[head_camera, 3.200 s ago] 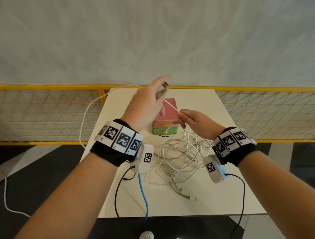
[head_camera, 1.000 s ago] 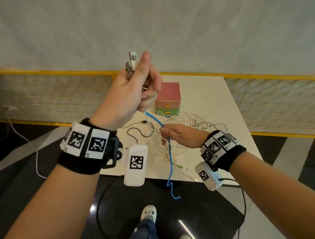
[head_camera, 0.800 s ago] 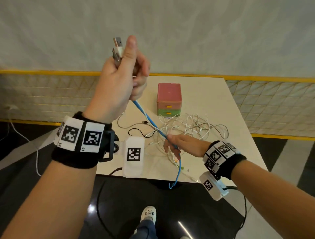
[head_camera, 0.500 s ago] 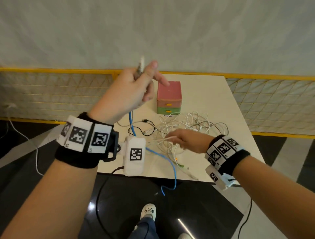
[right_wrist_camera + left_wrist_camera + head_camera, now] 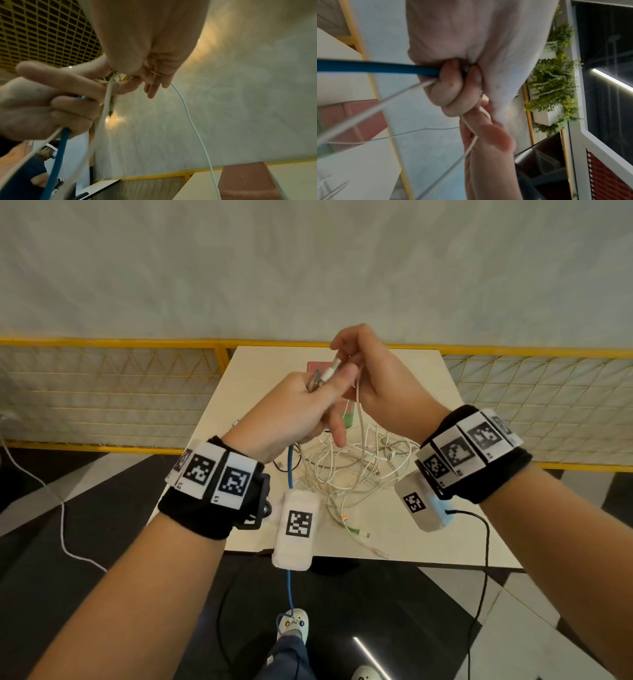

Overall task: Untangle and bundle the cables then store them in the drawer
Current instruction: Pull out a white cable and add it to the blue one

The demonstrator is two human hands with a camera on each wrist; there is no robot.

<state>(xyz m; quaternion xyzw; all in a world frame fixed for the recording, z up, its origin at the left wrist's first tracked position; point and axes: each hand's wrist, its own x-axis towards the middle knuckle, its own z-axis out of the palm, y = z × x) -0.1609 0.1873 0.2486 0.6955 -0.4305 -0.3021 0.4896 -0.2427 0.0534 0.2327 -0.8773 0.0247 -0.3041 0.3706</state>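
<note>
Beige table [image 5: 428, 392] carries the white tangle [image 5: 346, 470] before the drawer box [image 5: 247, 180]. Right hand [image 5: 383, 392], earlier low in the tangle, now pinches a white cable [image 5: 359, 419] raised beside the left hand [image 5: 294, 412], which grips collected plugs [image 5: 320, 378] and blue cable [image 5: 290, 470]; another end joins the bundle.

Pale grey wall [image 5: 308, 261] behind; yellow-framed mesh railing [image 5: 102, 392] below it; cream surface [image 5: 428, 392]; dark glossy floor [image 5: 85, 542]; wall planters [image 5: 554, 86].

Drawer box [image 5: 317, 367] mostly hidden behind both hands — only a pink corner and a green sliver show, drawers unreadable. Blue cable [image 5: 290, 470] disappears into the left hand [image 5: 291, 412], its plug indistinguishable among the connector ends. Wrist views are motion-blurred — right hand [image 5: 380, 385] fingertips' grip unclear.
</note>
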